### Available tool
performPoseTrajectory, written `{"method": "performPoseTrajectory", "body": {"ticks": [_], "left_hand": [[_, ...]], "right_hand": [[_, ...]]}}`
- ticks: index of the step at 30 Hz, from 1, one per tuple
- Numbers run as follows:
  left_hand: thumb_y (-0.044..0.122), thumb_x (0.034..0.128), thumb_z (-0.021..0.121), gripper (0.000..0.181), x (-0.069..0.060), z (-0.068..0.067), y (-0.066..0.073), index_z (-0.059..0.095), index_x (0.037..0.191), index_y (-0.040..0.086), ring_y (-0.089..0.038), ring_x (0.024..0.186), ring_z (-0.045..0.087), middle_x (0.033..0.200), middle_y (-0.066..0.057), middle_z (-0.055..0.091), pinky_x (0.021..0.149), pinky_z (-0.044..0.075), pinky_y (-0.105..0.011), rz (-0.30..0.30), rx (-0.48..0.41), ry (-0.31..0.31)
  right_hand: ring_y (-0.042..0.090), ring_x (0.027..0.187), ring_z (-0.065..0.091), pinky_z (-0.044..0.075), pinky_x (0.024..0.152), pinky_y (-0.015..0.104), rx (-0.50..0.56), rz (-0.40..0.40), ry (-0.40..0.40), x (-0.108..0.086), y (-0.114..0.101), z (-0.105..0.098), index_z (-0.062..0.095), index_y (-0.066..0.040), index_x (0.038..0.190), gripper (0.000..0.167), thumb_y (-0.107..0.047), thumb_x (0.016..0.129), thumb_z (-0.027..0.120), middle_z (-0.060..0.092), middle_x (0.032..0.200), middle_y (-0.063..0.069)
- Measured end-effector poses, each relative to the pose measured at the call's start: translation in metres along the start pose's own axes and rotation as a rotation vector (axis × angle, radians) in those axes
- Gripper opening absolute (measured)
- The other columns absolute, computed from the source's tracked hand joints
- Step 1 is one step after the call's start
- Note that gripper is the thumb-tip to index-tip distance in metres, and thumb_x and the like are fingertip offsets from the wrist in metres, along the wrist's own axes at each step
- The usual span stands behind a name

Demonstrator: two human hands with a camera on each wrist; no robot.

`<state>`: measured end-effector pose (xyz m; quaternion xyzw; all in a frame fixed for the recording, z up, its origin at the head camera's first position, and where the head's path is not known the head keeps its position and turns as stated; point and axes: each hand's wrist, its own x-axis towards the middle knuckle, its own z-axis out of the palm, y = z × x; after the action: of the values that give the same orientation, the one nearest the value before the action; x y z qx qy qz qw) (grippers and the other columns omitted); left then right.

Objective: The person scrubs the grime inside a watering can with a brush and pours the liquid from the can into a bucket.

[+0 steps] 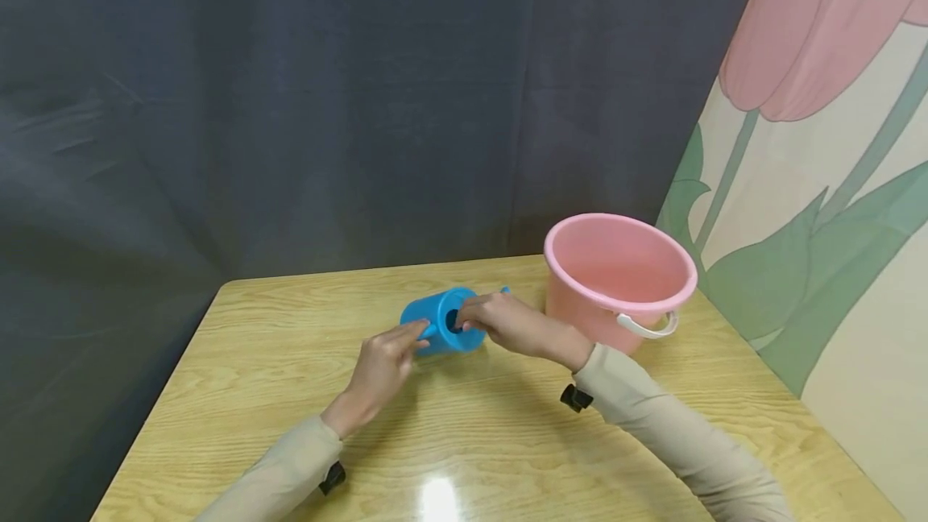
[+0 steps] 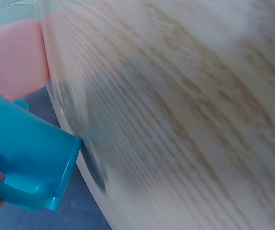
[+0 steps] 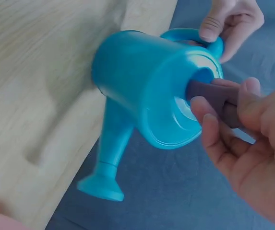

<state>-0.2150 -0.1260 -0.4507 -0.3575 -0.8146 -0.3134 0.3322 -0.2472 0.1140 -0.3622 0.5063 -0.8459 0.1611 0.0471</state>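
Observation:
A blue watering can (image 1: 423, 311) is tipped so its top opening faces the person. My left hand (image 1: 379, 367) grips its handle (image 3: 187, 34); the left wrist view catches only fingertips beside the can (image 2: 24, 141). At the opening, my right hand (image 1: 513, 327) pinches a dark purplish-brown piece (image 3: 213, 97) between thumb and fingers. One end of that piece sits inside the opening and is hidden; its exact kind is unclear. The spout with its flared rose (image 3: 101, 187) points away from the left hand. Whether the can touches the table is hard to tell.
A pink bucket (image 1: 561, 308) with a white handle (image 1: 648, 331) stands at the back right of the wooden table (image 1: 290, 393). Behind the table hangs a dark curtain (image 1: 362, 103). A wall with painted tulips (image 1: 855, 264) borders the right side.

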Motion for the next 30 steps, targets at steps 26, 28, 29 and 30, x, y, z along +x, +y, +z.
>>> {"method": "performPoseTrajectory", "body": {"ticks": [26,28,29,30], "left_hand": [[-0.028,0.0751,0.062,0.041,-0.001,-0.001,-0.002,0.069,0.112,-0.010,-0.026,0.083,0.073,0.106,-0.025,0.070,0.069,0.059,-0.033,-0.019,-0.006,0.014],[-0.029,0.0736,0.062,0.042,-0.001,0.000,-0.002,0.069,0.111,-0.011,-0.026,0.083,0.074,0.105,-0.025,0.070,0.068,0.059,-0.033,-0.014,-0.008,0.022],[-0.029,0.0731,0.062,0.043,-0.001,0.000,-0.002,0.069,0.111,-0.011,-0.026,0.083,0.074,0.105,-0.025,0.070,0.068,0.059,-0.032,-0.011,-0.010,0.023],[-0.030,0.0727,0.061,0.043,-0.002,0.001,-0.002,0.069,0.111,-0.011,-0.026,0.082,0.074,0.105,-0.025,0.070,0.068,0.059,-0.032,-0.008,-0.012,0.024]], "right_hand": [[0.009,0.068,0.054,0.049,0.063,0.023,-0.106,0.018,0.078,0.009,-0.003,0.009,0.067,-0.008,0.086,0.010,-0.006,0.095,0.065,0.063,0.081,0.000],[0.010,0.070,0.055,0.049,0.064,0.024,-0.091,0.027,0.109,0.009,-0.002,0.010,0.068,-0.008,0.088,0.010,-0.007,0.097,0.063,0.064,0.085,0.001],[0.011,0.070,0.055,0.049,0.062,0.024,-0.090,0.033,0.123,0.008,-0.002,0.010,0.069,-0.008,0.089,0.010,-0.007,0.097,0.063,0.063,0.089,0.004],[0.012,0.070,0.054,0.048,0.060,0.023,-0.092,0.041,0.134,0.007,-0.002,0.010,0.069,-0.009,0.089,0.011,-0.009,0.098,0.062,0.062,0.093,0.006]]}}
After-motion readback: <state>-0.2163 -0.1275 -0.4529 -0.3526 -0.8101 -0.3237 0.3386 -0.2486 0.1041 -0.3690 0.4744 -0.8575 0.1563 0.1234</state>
